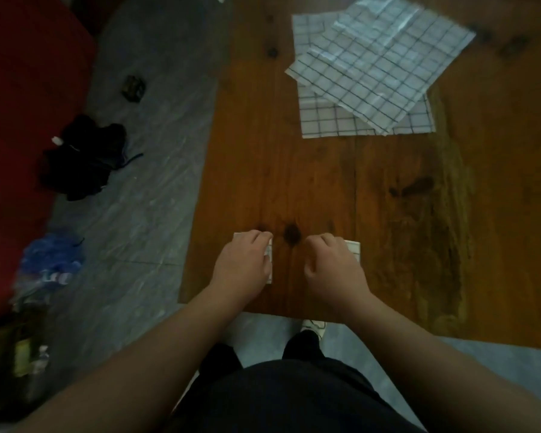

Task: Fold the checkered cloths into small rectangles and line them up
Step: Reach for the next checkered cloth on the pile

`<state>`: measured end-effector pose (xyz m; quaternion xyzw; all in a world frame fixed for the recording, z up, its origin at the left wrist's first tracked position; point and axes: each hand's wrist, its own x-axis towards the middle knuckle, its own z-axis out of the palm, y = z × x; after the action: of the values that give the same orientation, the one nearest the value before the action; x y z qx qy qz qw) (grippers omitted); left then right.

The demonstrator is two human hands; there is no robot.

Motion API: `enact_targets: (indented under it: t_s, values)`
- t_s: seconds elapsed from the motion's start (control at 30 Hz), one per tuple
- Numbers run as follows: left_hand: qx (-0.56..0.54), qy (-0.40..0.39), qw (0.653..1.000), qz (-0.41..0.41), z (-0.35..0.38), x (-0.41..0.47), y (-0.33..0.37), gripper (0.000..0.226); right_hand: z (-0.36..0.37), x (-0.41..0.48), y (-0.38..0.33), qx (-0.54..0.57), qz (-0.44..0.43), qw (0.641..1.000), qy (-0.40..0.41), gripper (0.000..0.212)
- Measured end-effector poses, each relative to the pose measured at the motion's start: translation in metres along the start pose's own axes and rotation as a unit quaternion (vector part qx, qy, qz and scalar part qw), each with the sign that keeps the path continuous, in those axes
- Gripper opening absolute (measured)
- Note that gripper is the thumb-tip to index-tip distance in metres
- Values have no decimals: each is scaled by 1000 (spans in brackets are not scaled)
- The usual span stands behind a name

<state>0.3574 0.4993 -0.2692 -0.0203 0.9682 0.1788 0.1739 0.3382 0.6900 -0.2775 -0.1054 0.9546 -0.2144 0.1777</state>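
On the far left, a black heap of fabric point(85, 157) and a blue plastic bag point(52, 257) lie on the grey floor point(144, 182), beside something red point(19, 120).

The wooden table point(325, 170) fills the middle and right of the view. Near its front edge the left hand point(244, 260) sits on a left folded cloth point(270, 270). The fingers are curled and held close together over the cloth, with the thumb at its right edge. Only a far-left corner and a white strip down the right side show. The strip suggests a small rectangle whose long axis runs away from the person.

A bare patch of wood with a dark knot point(292, 235) lies between the hands. Just past it the right hand point(334, 267) curls the same way over a right folded cloth point(353, 250). Only its far-right checkered corner shows, so its long axis cannot be told. The two folded pieces lie side by side, apart, at about the same depth on the table.

Well away, at the far right of the table, a pile of unfolded checkered cloths point(372, 73) lies flat. The bottom cloth sits square to the table. The upper ones are turned diagonally, with one corner pointing to the far right.
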Motion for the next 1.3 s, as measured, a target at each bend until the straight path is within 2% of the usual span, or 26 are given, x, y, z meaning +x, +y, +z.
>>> enact_targets:
  t_s: [0.17,0.27,0.47,0.63,0.73,0.97,1.17,1.3]
  values:
    - [-19,48,996,-69,-42,-35,-99,57,18,20,-114,-34,-104,994,-28,50]
    - [-16,66,994,-81,-74,-62,-176,60,39,29,-195,-57,-147,987,-21,54]
    - [-4,93,985,-146,-152,-124,-342,65,105,57,-370,-58,-183,981,-23,62]
    - [-33,124,976,-177,-202,-142,-435,67,132,84,-479,-62,-219,973,-34,65]
    - [-55,144,969,-193,-221,-136,-465,67,131,106,-509,-68,-223,972,-30,67]
    - [-62,113,976,-173,-267,-56,-500,66,114,192,-528,-44,-196,979,-23,67]
    - [20,100,985,-139,-331,71,-527,67,89,322,-537,0,-177,984,5,68]
    - [29,104,987,-120,-392,180,-523,65,47,428,-541,-7,-173,985,8,68]
